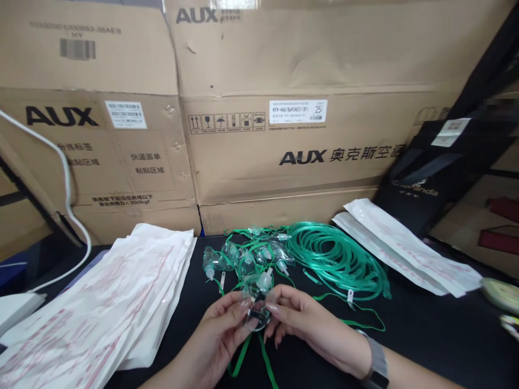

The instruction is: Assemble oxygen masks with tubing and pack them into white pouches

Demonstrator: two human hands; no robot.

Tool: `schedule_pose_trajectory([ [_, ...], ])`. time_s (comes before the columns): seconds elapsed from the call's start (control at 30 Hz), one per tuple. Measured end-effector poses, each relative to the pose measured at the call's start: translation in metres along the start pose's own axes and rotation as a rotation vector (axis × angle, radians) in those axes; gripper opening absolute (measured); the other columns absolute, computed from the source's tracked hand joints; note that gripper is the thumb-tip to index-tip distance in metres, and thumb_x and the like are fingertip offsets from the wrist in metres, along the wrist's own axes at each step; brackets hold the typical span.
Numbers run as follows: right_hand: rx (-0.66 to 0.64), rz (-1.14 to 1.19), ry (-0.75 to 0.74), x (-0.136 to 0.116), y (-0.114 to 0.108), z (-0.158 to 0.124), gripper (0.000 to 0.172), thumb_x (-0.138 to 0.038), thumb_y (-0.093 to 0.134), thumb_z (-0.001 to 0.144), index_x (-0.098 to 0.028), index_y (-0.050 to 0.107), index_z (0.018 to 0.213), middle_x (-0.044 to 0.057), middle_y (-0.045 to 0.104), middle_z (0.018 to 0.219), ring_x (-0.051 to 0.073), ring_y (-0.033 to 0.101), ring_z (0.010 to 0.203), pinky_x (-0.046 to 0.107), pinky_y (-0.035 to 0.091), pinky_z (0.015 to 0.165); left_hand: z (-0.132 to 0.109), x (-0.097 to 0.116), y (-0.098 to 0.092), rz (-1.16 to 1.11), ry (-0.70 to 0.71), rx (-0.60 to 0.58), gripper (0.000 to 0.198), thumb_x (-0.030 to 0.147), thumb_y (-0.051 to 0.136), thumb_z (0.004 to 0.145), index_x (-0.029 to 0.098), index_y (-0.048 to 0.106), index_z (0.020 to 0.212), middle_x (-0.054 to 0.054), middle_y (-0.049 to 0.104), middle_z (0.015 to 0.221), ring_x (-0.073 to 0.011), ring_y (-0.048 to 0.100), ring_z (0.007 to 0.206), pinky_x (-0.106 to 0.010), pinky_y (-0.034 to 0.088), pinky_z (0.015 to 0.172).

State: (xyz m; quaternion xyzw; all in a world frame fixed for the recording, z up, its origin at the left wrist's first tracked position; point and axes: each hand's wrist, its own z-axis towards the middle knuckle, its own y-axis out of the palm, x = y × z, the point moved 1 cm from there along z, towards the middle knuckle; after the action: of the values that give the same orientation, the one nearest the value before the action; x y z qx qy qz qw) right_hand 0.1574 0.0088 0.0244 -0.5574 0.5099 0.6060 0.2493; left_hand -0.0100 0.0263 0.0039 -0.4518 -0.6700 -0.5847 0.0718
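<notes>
Between my two hands, low in the middle of the view, is a clear oxygen mask with a whitish connector on its far end. My left hand pinches its left side, and my right hand grips the right side between thumb and fingers. A green elastic strap hangs from the mask toward me. Just beyond lies a pile of similar clear masks with green straps and small metal nose clips. Coiled green tubing rests to the right of that pile.
White paper packages with red print are stacked on the left, and more packages lie at right. Large cardboard boxes stand behind the black table. A white cable runs down the left side. A black bag leans at right.
</notes>
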Motion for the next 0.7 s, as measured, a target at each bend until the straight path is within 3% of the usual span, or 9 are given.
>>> schedule_pose_trajectory([
  [0.13,0.001,0.086,-0.042,-0.0001,0.0005,-0.0016,0.028,-0.034,0.069,0.071,-0.014,0.05,0.074,0.001,0.061,0.07,0.013,0.062,0.066,0.029,0.047,0.065,-0.0011,-0.003,-0.0001,0.012,-0.011,-0.027,0.013,0.007,0.072,0.065,0.012,0.069,0.077,-0.004,0.072,0.078,-0.0117,0.067,0.074,-0.021,0.053,0.075],
  [0.33,0.091,0.021,-0.093,0.0017,0.0024,-0.0008,0.03,-0.032,0.072,0.066,-0.015,0.048,0.068,-0.003,0.06,0.058,0.011,0.06,0.055,0.027,0.046,0.058,-0.0028,-0.0031,0.0038,0.06,-0.05,-0.033,0.015,0.004,0.073,0.064,0.012,0.069,0.076,-0.002,0.07,0.073,-0.0095,0.066,0.067,-0.018,0.053,0.069],
  [0.5,0.117,0.028,-0.095,-0.0015,0.0057,-0.004,0.031,-0.032,0.073,0.065,-0.015,0.047,0.066,-0.003,0.058,0.059,0.011,0.059,0.053,0.026,0.045,0.056,-0.0023,-0.0029,0.0028,0.082,-0.107,-0.097,0.019,0.003,0.071,0.065,0.01,0.069,0.083,-0.004,0.07,0.076,-0.0111,0.067,0.07,-0.018,0.053,0.07],
  [0.7,0.102,0.076,-0.084,-0.0051,0.0056,-0.0063,0.029,-0.031,0.072,0.066,-0.015,0.048,0.067,-0.001,0.06,0.062,0.011,0.059,0.054,0.027,0.046,0.057,-0.0016,-0.0029,-0.0004,0.062,-0.133,-0.063,0.017,0.005,0.069,0.069,0.009,0.069,0.085,-0.007,0.072,0.079,-0.0122,0.067,0.071,-0.017,0.054,0.067],
])
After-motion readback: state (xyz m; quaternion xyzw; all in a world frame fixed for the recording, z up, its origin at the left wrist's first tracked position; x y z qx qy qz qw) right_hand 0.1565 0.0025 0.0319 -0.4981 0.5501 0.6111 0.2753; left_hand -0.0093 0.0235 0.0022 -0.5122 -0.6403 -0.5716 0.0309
